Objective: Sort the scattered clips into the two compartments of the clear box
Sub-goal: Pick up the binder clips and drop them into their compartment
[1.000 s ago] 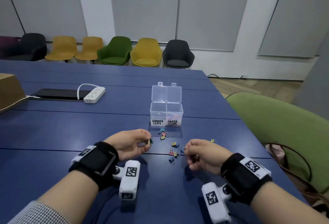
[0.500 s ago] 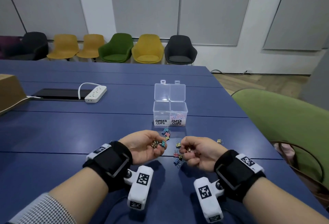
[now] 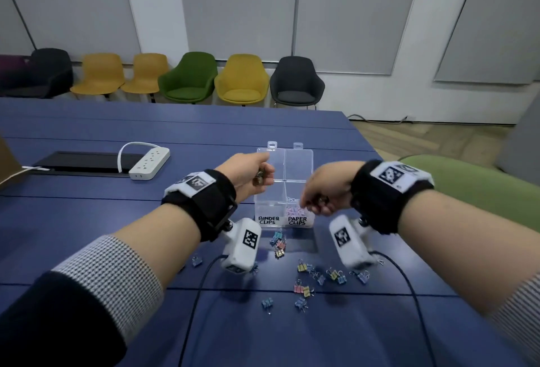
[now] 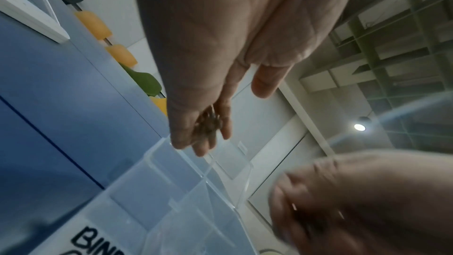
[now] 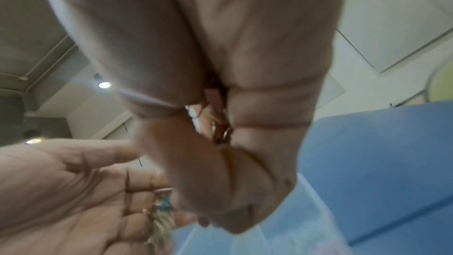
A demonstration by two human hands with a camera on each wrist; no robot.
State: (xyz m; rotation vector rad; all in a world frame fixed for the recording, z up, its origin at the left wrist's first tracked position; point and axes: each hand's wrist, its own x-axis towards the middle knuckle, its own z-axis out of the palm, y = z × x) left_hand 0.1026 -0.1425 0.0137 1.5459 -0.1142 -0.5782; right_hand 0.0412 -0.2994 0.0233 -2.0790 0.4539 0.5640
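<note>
Clear plastic forms the two-compartment box (image 3: 270, 206), which stands on the blue table (image 3: 87, 214) directly beneath both raised hands, its hinged lid (image 3: 285, 162) open and leaning back beyond the fingertips. The left hand (image 3: 248, 177) hovers over the compartment labelled BINDER CLIPS (image 3: 268, 219), fingers loosely extended with the palm cupped, and a small cluster of binder clips (image 3: 258, 178) rests against its fingers; the left wrist view shows the same blurred clump (image 4: 208, 125) lying between thumb and fingers just above the box's rim (image 4: 157, 154). The right hand (image 3: 324, 188) is curled into a fist above the compartment labelled PAPER CLIPS (image 3: 297, 220), closed around a few small clips (image 5: 221, 131) whose metal loops peek out between the fingers in the right wrist view; their kind cannot be told through the blur. Pale pink paper clips (image 3: 293, 206) lie inside that right compartment, just below the right hand's knuckles. Nearer the person than both hands, under the wrists, coloured binder clips (image 3: 306, 279) in blue, yellow and pink are scattered on the table, with a small bunch (image 3: 279, 244) just in front of the box. Well beyond the left hand, to its outer side, a white power strip (image 3: 149, 162) lies beside a black panel (image 3: 84, 159).
</note>
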